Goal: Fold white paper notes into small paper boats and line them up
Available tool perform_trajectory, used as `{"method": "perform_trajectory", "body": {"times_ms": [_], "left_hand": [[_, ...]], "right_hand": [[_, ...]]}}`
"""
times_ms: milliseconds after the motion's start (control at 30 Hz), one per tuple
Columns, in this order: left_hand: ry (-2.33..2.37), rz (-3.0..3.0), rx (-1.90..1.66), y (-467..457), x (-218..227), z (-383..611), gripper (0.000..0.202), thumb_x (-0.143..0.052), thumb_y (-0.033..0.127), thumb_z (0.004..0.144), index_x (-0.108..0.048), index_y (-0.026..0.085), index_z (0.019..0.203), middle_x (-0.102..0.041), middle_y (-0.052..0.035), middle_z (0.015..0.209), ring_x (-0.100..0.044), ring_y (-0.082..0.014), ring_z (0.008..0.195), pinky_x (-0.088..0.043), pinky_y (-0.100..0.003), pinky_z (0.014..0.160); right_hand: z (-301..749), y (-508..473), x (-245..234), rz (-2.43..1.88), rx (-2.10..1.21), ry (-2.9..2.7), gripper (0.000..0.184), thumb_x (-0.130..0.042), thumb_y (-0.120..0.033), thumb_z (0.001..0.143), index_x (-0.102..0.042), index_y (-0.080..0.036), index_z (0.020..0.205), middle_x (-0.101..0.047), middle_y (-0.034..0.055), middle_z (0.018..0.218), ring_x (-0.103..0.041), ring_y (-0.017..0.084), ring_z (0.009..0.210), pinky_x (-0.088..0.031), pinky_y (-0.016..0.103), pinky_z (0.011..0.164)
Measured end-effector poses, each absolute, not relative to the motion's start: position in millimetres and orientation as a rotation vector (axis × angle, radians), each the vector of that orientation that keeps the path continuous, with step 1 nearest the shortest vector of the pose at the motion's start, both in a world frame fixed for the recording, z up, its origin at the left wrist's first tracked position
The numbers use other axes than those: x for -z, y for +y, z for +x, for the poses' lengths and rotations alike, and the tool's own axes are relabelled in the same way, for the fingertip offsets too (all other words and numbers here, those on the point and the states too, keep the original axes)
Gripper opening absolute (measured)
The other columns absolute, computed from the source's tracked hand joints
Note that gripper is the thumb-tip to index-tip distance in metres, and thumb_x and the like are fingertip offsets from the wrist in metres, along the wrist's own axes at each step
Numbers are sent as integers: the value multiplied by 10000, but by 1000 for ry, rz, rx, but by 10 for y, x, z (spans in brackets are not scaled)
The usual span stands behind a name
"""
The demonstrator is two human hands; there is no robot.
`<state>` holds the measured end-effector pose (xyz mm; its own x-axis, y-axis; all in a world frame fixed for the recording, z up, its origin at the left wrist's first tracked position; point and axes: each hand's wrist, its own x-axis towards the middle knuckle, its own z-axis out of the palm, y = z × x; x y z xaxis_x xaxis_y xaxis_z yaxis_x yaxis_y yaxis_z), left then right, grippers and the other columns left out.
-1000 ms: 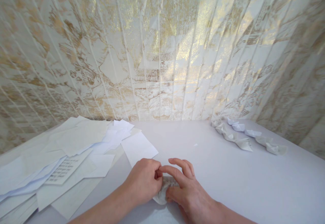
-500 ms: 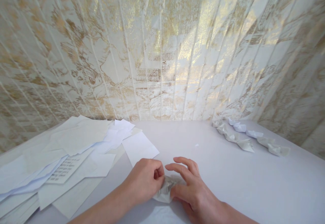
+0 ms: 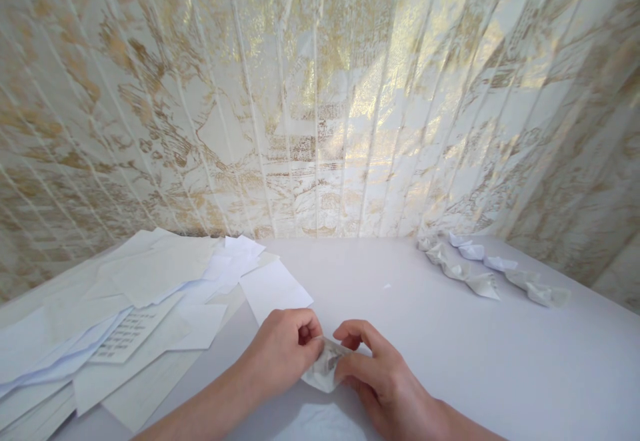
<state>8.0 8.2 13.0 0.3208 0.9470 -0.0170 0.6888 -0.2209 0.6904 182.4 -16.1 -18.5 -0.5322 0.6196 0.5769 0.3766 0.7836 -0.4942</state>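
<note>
Near the front of the white table, a small folded paper boat [image 3: 323, 373] of greyish printed paper is between my two hands. My left hand [image 3: 286, 351] pinches its left upper edge between thumb and curled fingers. On the other side, my right hand [image 3: 383, 377] grips the right end, thumb in front and fingers bent behind it. Dark print shows on the paper inside the fold. My fingers hide both ends of the boat.
Loose paper sheets [image 3: 150, 267] lie in an overlapping pile on the left, one with printed lines. Two rows of folded paper boats [image 3: 483, 285] stand at the back right. A tiny paper scrap [image 3: 387, 287] lies mid-table. Patterned curtain-like cloth [image 3: 320, 107] hangs behind the table [image 3: 500, 361].
My right hand's raised fingers have come down and curled in behind the paper boat. The boat's front has lifted slightly. My left hand keeps its pinch.
</note>
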Motion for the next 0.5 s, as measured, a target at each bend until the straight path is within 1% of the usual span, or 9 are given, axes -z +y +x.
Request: {"method": "perform_trajectory", "body": {"times_ms": [100, 167, 267, 333, 400, 500], "left_hand": [[1442, 1964, -539, 96, -118, 74, 111, -469, 198, 658, -549, 161, 591, -498, 52, 520, -452, -101, 502, -331, -185, 469], [1453, 1965, -530, 105, -121, 54, 142, -472, 249, 684, -538, 163, 592, -479, 55, 520, -437, -100, 504, -320, -187, 471], [1492, 1984, -492, 126, -130, 8, 286, -446, 399, 739, -520, 169, 586, -437, 59, 503, -413, -106, 497, -291, -201, 467], [1520, 2008, -442, 137, -133, -19, 357, -426, 465, 746, -500, 173, 554, -413, 59, 482, -401, -110, 486, -270, -208, 463], [1547, 2041, -390, 137, -130, -33, 350, -452, 463, 725, -481, 178, 523, -407, 56, 472, -392, -112, 482, -248, -212, 458], [1594, 2099, -344, 121, -113, -31, 273, -468, 351, 700, -433, 185, 485, -385, 52, 468, -373, -112, 478, -213, -221, 457]], "right_hand": [[1830, -162, 182, -756, -436, -2190, 316, -372, 56, 688, -559, -178, 788, -510, 59, 882, -537, 135, 753, -472, 208, 643], [1844, -157, 182, -779, -408, -2223, 310, -371, 42, 707, -567, -179, 802, -529, 58, 841, -532, 139, 728, -465, 213, 630], [1865, -144, 182, -820, -340, -2256, 301, -368, 34, 717, -577, -173, 783, -549, 63, 801, -523, 150, 706, -453, 223, 608], [1872, -138, 185, -874, -316, -2256, 280, -375, 23, 730, -581, -165, 760, -552, 65, 770, -516, 153, 679, -447, 231, 595], [1873, -137, 188, -936, -311, -2259, 246, -396, -2, 752, -585, -159, 748, -552, 65, 747, -512, 155, 657, -443, 238, 588], [1861, -143, 194, -987, -317, -2284, 205, -424, -44, 783, -593, -158, 758, -559, 64, 733, -516, 159, 648, -439, 242, 586]]}}
